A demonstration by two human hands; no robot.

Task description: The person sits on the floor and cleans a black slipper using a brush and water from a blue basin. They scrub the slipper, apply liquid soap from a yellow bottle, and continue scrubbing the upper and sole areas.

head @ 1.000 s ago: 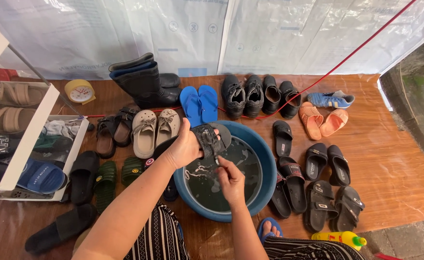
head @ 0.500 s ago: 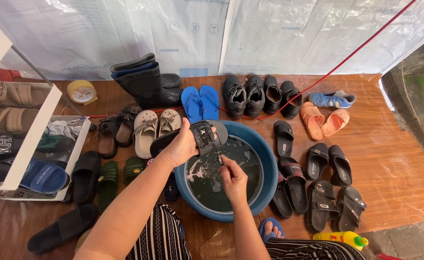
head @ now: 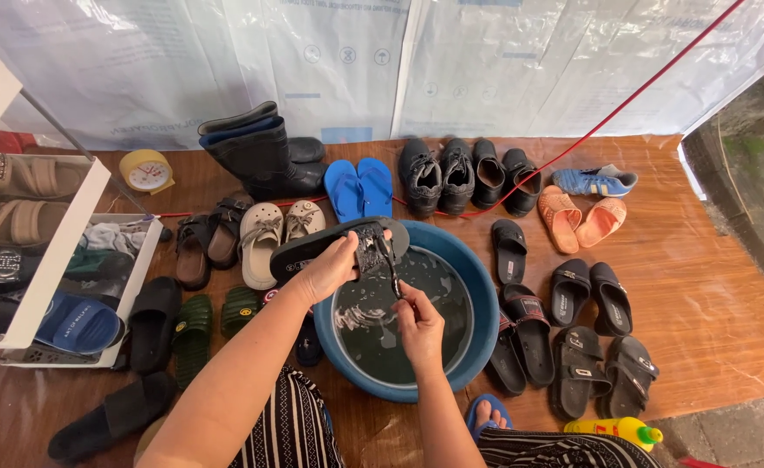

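Black slide sandal [head: 330, 245] is held up over the blue basin [head: 484, 299], sole roughly level, strap end twd the right hand. Left hand [head: 326, 273] is closed round its mid-section from below, thumb over the edge, fingers wrapped. Right hand [head: 418, 325] sits lower, over the water, fingers pinched shut on a thin dark item, prob. a small brush [head: 392, 276], whose upper end touches the sandal's strap; can't tell exactly what it is.

Handling, as a judgement: sandal looks like moulded rubber/foam, so light, bendy at the strap, fairly stiff thru the sole. It's wet, so likely slippery; a full wrap round the waist of the sole, as now, seems the safest hold. Strap alone would flex & twist. Not fragile.

Basin holds dark water w/ some foam, directly under both hands. Just beyond the left hand: beige clogs [head: 278, 234], brown sandals [head: 208, 243]. Further out past both hands: blue flip-flops [head: 360, 186], black rubber boots [head: 256, 156], black shoes [head: 456, 173]. Right of the right hand: several black sandals [head: 586, 334], orange slippers [head: 581, 217]. Left of the left hand: green slippers [head: 213, 316], white shoe rack [head: 48, 260]. Near the person's body, right side: yellow bottle [head: 612, 429]. All rests on a wooden floor [head: 711, 286].
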